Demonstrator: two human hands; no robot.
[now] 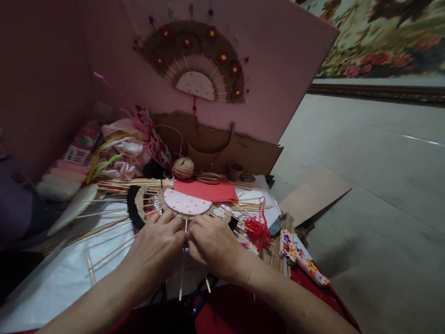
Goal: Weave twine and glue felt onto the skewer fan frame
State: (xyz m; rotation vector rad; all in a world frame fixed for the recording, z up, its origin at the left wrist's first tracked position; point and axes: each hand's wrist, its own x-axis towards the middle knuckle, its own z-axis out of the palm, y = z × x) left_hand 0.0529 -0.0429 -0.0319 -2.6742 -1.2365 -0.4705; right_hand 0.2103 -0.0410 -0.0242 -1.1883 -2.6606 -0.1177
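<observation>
Both hands are together at the lower edge of a fan-like piece with thin wooden sticks spreading from it. My left hand [163, 238] has its fingers bent over the piece, just below a white half-round patch with red dots [187, 203]. Beside it, my right hand [214, 241] curls its fingers against the same edge. One pale stick [182, 273] points down between the hands. Twine and a black band [134, 207] edge the piece at the left. Whatever the fingertips pinch is hidden beneath them.
A finished brown fan with flowers [191, 40] hangs on the pink board behind. Around the work lie a twine ball [183, 168], red paper [206, 189], red thread [257, 232], loose sticks [109, 232], pink cloth [126, 144] and a flower-patterned glue gun [307, 264].
</observation>
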